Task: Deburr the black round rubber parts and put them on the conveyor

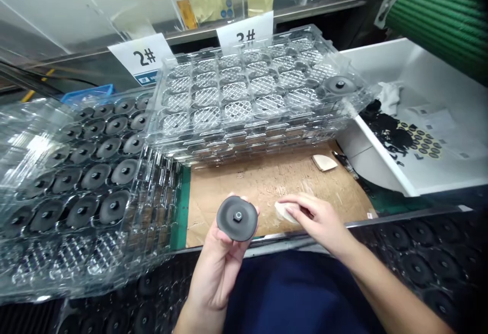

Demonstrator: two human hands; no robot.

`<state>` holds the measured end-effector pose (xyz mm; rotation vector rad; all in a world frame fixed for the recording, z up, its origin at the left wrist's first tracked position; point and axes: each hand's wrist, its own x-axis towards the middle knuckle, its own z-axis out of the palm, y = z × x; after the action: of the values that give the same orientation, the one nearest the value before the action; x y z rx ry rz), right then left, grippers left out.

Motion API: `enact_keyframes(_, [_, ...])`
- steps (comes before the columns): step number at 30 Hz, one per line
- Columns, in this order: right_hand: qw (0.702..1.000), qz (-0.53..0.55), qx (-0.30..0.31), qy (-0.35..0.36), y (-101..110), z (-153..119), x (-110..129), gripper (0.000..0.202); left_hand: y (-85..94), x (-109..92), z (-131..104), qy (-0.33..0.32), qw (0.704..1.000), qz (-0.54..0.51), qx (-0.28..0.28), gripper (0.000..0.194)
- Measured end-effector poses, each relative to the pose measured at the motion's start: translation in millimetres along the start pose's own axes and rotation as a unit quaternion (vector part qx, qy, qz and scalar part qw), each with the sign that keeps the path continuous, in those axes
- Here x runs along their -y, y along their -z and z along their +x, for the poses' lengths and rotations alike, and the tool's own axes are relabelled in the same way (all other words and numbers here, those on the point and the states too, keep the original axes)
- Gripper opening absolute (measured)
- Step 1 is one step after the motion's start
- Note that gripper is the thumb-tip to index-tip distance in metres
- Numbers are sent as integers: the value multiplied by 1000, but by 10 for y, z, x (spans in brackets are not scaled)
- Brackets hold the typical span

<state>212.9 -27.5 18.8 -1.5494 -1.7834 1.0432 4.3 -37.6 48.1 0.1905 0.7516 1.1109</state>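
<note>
My left hand (224,268) grips a rounded black disc-shaped part (237,217) by its edges, its face with a small central stud turned up toward me. Over the cardboard sheet (217,181), my right hand (314,217) pinches a thin white pad (284,213) between thumb and fingers. Whether the pad is cloth or foam I cannot make out. Another cream-coloured pad (324,162) lies farther back on the cardboard, beside a dark slim tool (345,164). The two hands are apart, the disc left of the white pad.
Stacked clear trays (232,90) stand behind the cardboard, one similar disc (340,85) at their right end. Trays of black discs (95,176) fill the left. A white bin (396,163) at right holds black scraps and a label sheet. A green roller (442,19) overhangs it.
</note>
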Motion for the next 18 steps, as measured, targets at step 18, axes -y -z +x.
enact_keyframes(18, [974, -16, 108, 196, 44, 145, 1106, 19, -48, 91, -106, 28, 996, 59, -67, 55])
